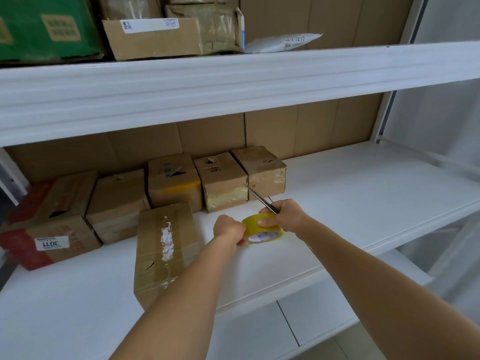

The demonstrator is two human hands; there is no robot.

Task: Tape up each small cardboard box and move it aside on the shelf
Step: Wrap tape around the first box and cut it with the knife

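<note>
Both hands (228, 229) on tape roll (262, 227)

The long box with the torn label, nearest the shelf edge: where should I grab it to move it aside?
Grip the long box across its two long sides, coming from above; it lies flat, lengthwise, and both sides are clear.

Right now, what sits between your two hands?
In the head view, the yellow tape roll sits between them: the left hand grips its near edge, the right hand holds its top, along with scissors.
</note>
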